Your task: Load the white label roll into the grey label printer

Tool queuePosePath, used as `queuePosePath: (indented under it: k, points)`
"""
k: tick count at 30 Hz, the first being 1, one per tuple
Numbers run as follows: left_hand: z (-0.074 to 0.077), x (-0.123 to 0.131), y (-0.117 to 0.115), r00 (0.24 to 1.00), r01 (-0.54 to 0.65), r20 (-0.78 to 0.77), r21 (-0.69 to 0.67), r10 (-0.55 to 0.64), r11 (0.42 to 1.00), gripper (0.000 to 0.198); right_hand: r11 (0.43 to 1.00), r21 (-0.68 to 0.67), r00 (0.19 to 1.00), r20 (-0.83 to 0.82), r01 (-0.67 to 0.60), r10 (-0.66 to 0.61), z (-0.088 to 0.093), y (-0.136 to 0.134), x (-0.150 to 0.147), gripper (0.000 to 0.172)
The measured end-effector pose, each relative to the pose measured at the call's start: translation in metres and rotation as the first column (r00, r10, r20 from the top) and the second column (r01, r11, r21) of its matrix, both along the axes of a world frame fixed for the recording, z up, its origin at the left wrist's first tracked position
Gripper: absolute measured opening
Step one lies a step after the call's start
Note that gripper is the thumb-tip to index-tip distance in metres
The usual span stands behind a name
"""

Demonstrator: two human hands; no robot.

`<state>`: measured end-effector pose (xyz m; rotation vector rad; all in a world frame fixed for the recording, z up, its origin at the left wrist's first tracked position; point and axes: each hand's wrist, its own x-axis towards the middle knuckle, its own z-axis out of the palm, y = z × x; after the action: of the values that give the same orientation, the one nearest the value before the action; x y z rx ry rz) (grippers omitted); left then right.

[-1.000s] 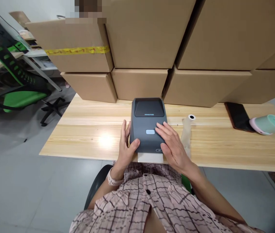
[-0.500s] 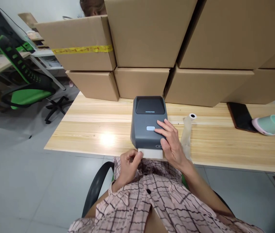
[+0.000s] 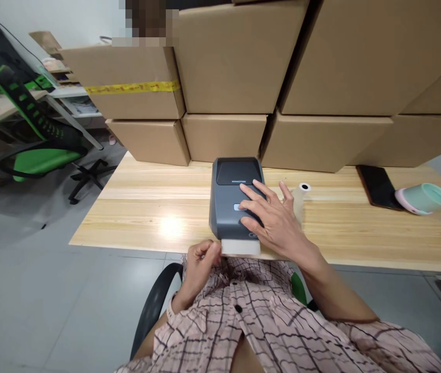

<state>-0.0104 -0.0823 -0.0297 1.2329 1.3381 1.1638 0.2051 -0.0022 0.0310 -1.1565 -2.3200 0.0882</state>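
A dark grey label printer (image 3: 224,199) stands on the wooden table, with a light button on its top. From its front slot a white paper label strip (image 3: 240,247) sticks out toward the table's near edge. My right hand (image 3: 272,217) lies over the printer's right side, fingers spread, one fingertip at the button. My left hand (image 3: 203,259) is curled closed just left of the strip, thumb against the fingers. Nothing shows in it, and I cannot tell whether it touches the paper's edge. A small roll core (image 3: 304,187) with a pale translucent strip is partly hidden behind my right hand.
Cardboard boxes (image 3: 224,137) are stacked along the table's (image 3: 127,212) back edge, one bearing yellow tape. A black phone (image 3: 378,186) and a mint-and-pink cup (image 3: 424,198) lie at the right. A green office chair (image 3: 45,155) stands at the left; a person is partly visible behind the boxes.
My right hand has slid left and farther across the printer's top, fingers more spread. My left hand has drawn slightly left from the label strip's corner. The view has tilted a little.
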Motion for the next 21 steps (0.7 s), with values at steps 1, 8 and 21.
queuePosePath:
  k: [1, 8, 21]
  points:
    - [0.000, -0.002, 0.001, 0.997, -0.082, -0.008, 0.067, 0.083, 0.994, 0.053, 1.000, -0.016, 1.000, -0.010, -0.008, 0.008, -0.002, 0.000, 0.001, 0.039]
    - [-0.006, -0.001, 0.018, 0.977, -0.045, -0.187, 0.313, 0.108, 0.949, 0.060, 0.971, -0.216, 0.896, -0.403, 0.104, -0.185, -0.042, -0.030, 0.015, 0.064]
    - [0.018, -0.008, 0.056, 0.978, 0.022, -0.182, 0.557, 0.097, 0.830, 0.055, 0.914, -0.392, 0.831, -0.540, -0.108, -0.133, -0.011, -0.025, 0.027, 0.075]
